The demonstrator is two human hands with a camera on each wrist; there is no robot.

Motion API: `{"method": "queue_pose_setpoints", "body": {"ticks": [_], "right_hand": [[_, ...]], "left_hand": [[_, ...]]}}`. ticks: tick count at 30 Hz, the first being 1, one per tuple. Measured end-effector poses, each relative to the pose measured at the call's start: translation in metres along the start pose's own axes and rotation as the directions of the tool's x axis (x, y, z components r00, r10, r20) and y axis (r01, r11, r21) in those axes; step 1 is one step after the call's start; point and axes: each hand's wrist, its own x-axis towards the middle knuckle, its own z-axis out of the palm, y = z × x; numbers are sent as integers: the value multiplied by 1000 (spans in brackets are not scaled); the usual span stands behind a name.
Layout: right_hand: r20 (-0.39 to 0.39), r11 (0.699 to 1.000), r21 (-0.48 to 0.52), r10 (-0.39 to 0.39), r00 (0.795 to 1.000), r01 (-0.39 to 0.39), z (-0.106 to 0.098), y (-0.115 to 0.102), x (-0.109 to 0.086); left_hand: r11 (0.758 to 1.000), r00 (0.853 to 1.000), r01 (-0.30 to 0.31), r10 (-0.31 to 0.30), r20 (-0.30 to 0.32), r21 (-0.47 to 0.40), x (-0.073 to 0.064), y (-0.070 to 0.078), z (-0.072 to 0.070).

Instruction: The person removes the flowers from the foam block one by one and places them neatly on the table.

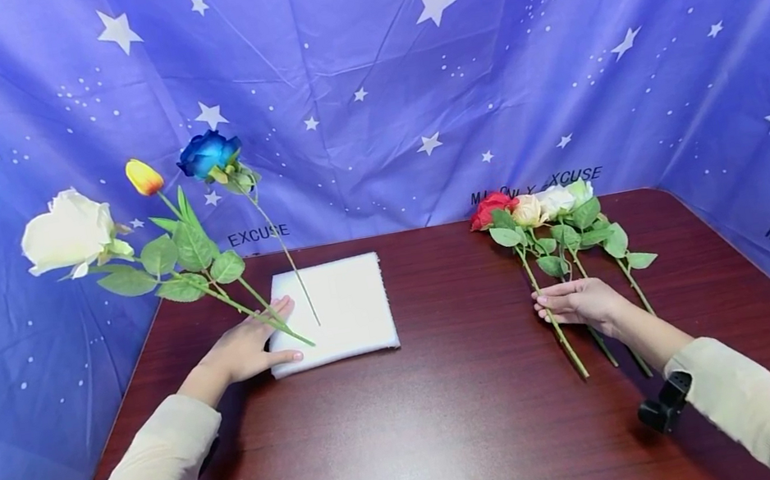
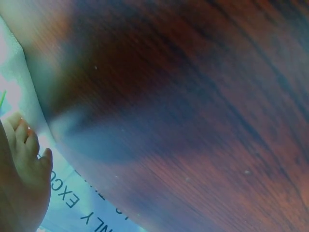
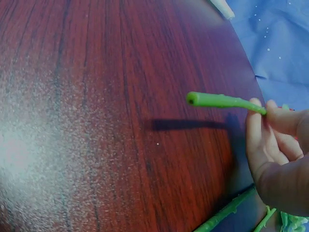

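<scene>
The table (image 1: 459, 436) before me carries a white foam block (image 1: 357, 302), three flowers (image 1: 208, 155) leaning from it, apparently stuck in for support. The red rose (image 1: 493, 210) lies right, beside other flowers (image 1: 556, 202), its stem (image 3: 212, 100) end raised. Left hand (image 1: 246, 349): spread on the block, gripping nothing, presumably steadying it. Right hand (image 1: 581, 303): pinches that stem, likely for control

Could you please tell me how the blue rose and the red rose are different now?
Colour: the blue rose is deep blue; the red rose is red.
Pose: the blue rose stands up from the white block; the red rose is low at the table's far side.
Hold: the right hand pinches the red rose's stem; no hand grips the blue rose.
Both have stems and green leaves.
</scene>
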Motion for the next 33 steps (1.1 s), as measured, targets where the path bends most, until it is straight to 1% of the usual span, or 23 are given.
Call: {"method": "queue_pose_setpoints", "body": {"ticks": [4,8,15,19,28,33], "right_hand": [[-34,999,-39,34,999,-36,0,-1,1],[-94,991,-111,61,994,-72,2,-4,2],[-153,975,-203,58,987,-89,4,-7,2],[-173,969,-226,55,983,-94,3,-7,2],[-177,973,-214,52,983,-90,-5,-9,-1],[-191,973,-209,61,980,-102,-7,-12,-5]], "left_hand": [[1000,1000,-5,5,-3,4,0,-1,2],[1000,1000,-5,5,-3,1,0,-1,2],[1000,1000,-2,2,-7,-5,-1,0,1],[1000,1000,-3,3,-5,-10,-1,1,0],[1000,1000,-4,4,-11,-5,-1,2,0],[1000,1000,-8,8,-12,-3,-1,1,1]]}}
